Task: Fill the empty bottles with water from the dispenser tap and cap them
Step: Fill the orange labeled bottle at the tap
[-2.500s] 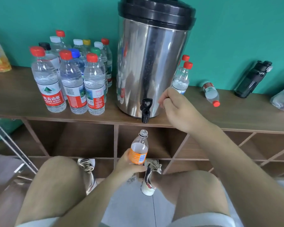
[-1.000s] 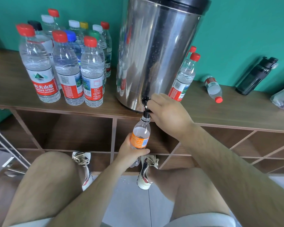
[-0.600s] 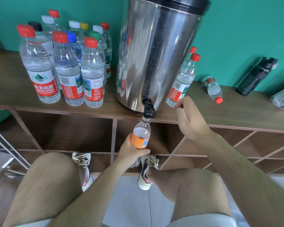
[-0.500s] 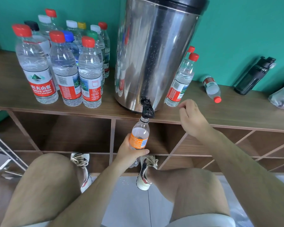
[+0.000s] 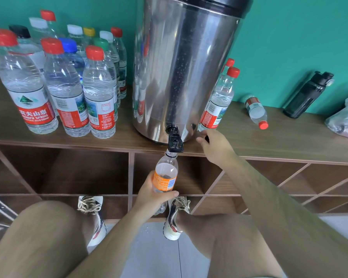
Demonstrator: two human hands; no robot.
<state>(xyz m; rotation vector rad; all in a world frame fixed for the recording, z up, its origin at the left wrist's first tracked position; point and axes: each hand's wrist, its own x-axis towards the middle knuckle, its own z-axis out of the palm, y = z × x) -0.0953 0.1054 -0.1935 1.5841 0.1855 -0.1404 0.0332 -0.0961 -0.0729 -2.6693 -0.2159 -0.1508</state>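
Note:
My left hand [image 5: 151,199] grips a small clear bottle with an orange label [image 5: 166,173], uncapped. Its mouth sits right under the black tap [image 5: 174,140] of the steel water dispenser [image 5: 185,67]. The bottle looks partly filled. My right hand [image 5: 217,147] hovers just right of the tap at the shelf's front edge, fingers curled, pinching a small dark thing that looks like a cap [image 5: 207,139]. It does not touch the tap.
Several capped water bottles [image 5: 66,83] stand left of the dispenser on the wooden shelf top [image 5: 289,141]. Two red-capped bottles [image 5: 217,101] stand at its right, one bottle [image 5: 256,112] lies on its side, then a black flask [image 5: 307,95] and a plastic bag [image 5: 346,121].
My left hand raised the bottle up to the tap. My right hand took hold of the tap lever, then let go and moved off to the right.

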